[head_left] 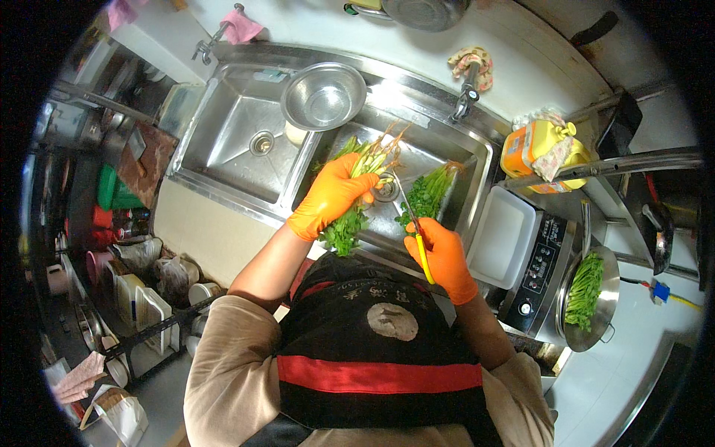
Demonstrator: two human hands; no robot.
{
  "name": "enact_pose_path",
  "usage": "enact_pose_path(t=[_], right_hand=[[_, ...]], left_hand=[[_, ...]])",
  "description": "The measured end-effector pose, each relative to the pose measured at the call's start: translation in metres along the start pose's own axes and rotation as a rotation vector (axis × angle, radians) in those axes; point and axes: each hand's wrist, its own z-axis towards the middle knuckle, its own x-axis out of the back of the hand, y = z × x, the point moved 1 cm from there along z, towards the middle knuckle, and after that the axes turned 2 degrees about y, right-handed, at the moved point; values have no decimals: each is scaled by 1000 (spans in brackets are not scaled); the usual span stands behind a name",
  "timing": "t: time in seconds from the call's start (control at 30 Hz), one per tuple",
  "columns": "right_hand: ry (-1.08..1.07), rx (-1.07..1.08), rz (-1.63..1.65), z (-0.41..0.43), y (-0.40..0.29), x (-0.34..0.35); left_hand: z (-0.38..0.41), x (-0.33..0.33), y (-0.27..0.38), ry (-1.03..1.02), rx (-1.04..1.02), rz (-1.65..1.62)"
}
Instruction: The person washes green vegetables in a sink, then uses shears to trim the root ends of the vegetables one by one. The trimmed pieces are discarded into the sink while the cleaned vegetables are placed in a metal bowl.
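Observation:
My left hand, in an orange rubber glove, grips a bunch of leafy greens over the right sink basin. The pale stems and stringy brown roots point away from me, and the leaves hang down towards my apron. In my gloved right hand is a pair of scissors with yellow handles. Their blades reach up towards the root end of the bunch; whether they touch it, I cannot tell. A second bunch of rooted greens lies on the right of the same basin, beside the drain.
A steel bowl straddles the divider by the left basin. Taps stand behind the sink. To the right are a white plastic tub, yellow jugs and a steel pan holding greens. A cleaver lies on a board at left.

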Motion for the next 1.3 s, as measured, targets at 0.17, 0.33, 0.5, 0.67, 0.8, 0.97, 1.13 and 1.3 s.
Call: enact_pose_path(t=[0.17,0.33,0.5,0.67,0.8,0.97,1.13,1.3], right_hand=[[-47,-13,-12,1,-1,1],[-50,35,-15,1,-2,1],[-72,4,-18,1,-10,4],[-96,12,-22,-1,-7,4],[-108,20,71,-2,-1,0],[-61,49,67,-4,6,-3],[9,22,34,-3,2,2],[-4,24,-57,1,-17,9]], left_hand=[[-3,0,3,-63,29,-69],[-6,-1,7,-85,42,-59],[-7,-3,7,-90,16,-31],[-9,-5,13,-95,40,-20],[-10,-5,14,-104,45,-13],[-7,-2,6,-125,39,-23],[-8,-2,8,-134,26,6],[-10,-3,13,-138,16,60]])
